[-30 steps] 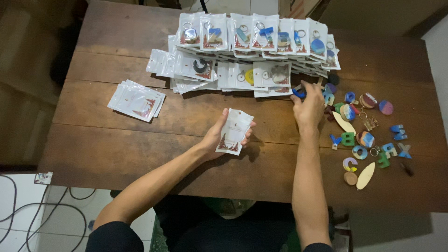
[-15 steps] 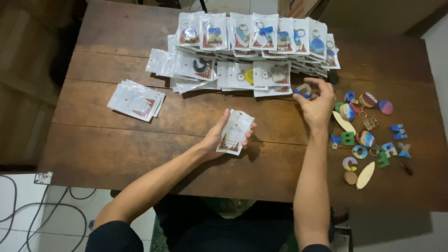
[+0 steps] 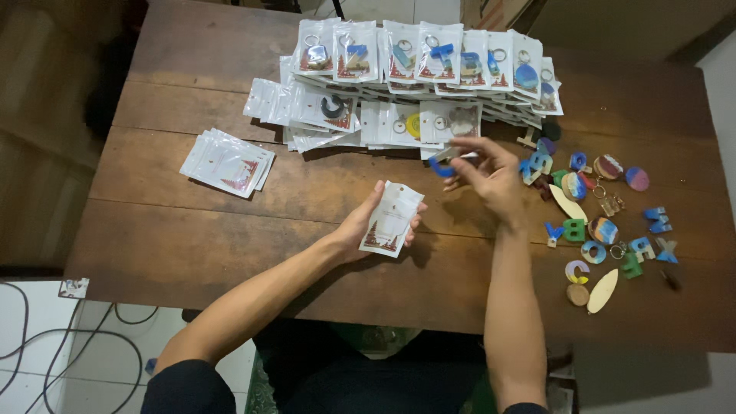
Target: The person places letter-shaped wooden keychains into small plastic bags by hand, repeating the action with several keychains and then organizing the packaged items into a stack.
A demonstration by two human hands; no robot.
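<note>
Right hand (image 3: 491, 180) motion-blurred; blue piece (image 3: 439, 169) in its fingers, shape unclear. Lower packets (image 3: 322, 138) buried under the pile. Both shoulders cut off by bottom edge

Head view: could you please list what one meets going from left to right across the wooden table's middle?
Small stack of flat white plastic pouches → left hand holding one empty white pouch → right hand pinching a small blue keychain piece → scattered colourful letter-shaped and round keychains.

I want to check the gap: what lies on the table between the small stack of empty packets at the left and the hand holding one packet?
In the head view, only bare wooden table lies between the small stack and the left hand with its packet.
</note>
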